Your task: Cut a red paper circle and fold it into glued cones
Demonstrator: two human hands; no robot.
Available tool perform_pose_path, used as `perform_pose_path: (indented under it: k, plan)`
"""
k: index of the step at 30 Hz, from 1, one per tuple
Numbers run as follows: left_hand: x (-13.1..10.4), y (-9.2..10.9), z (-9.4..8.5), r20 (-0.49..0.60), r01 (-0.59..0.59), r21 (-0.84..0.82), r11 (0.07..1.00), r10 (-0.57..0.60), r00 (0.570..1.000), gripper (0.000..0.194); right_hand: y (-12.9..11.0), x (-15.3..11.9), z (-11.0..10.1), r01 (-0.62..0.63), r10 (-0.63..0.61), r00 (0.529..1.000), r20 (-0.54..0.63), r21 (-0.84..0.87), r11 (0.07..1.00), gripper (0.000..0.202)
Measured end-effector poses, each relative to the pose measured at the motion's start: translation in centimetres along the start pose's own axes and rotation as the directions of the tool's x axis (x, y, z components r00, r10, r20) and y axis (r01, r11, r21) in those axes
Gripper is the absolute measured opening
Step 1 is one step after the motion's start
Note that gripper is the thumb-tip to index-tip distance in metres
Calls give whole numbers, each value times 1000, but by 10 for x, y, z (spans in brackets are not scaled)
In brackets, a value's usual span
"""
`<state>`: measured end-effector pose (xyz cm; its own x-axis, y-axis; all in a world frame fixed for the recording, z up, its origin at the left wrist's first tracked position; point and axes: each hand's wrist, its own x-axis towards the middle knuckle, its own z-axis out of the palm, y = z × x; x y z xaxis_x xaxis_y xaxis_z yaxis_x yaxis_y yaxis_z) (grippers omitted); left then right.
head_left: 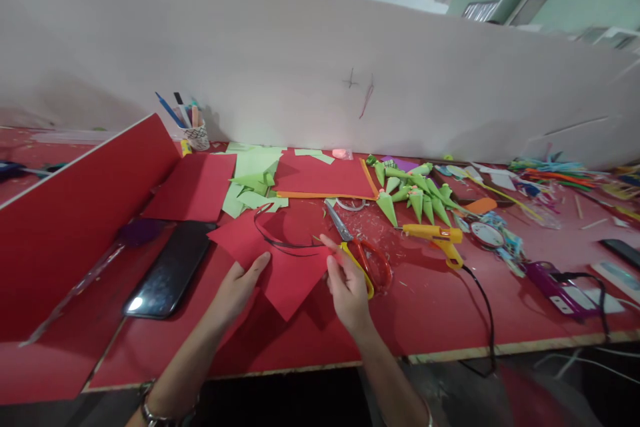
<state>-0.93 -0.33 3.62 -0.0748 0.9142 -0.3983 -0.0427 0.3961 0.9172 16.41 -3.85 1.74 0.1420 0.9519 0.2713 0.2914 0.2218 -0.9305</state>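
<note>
Red flat paper sheet (287, 283) over bench (425, 317), one corner toward front edge. Left hand (244, 285) pinches it, thumb on top. Right hand (349, 288) pinches thin dark curved strips (283, 245) at its right corner; can't tell if paper too. Beyond: red-and-yellow-handled metal scissors (341, 223), then green paper cones (416, 202) toward back edge.

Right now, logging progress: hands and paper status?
Left hand gripping red sheet. Right hand at its corner. Dark strips across it; scissors by right hand.
</note>
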Motion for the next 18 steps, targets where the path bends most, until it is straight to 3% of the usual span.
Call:
perform_pose_path:
  k: [3, 5, 7, 9, 12, 15, 18]
  plan:
    - [2, -1, 2, 3, 61, -87, 994, -61, 998, 29, 2, -1, -5, 247, -226, 966, 126, -201, 948, 46]
    - [4, -2, 4, 7, 91, -130, 987, -90, 996, 28, 3, -2, -6, 304, -270, 948, 167, -234, 923, 49]
    - [4, -2, 4, -6, 96, -134, 986, -97, 995, 27, 2, -2, -5, 217, -209, 976, 66, -179, 960, 45]
    - [3, 0, 4, -38, 69, -89, 994, -73, 997, 27, 0, -1, -1, 24, -26, 996, -81, -26, 999, 36]
    - [1, 2, 1, -51, -9, -8, 1000, 8, 999, 28, 1, 4, 3, -197, 229, 969, -88, 279, 940, 18]
    - [5, 3, -2, 17, -112, -23, 993, 113, 993, 33, 2, 8, 0, -240, 290, 956, -53, 429, 871, 13]
    - [18, 4, -8, 108, -225, -111, 968, 237, 966, 32, -3, 11, -12, -144, 208, 970, -123, 398, 906, 9]
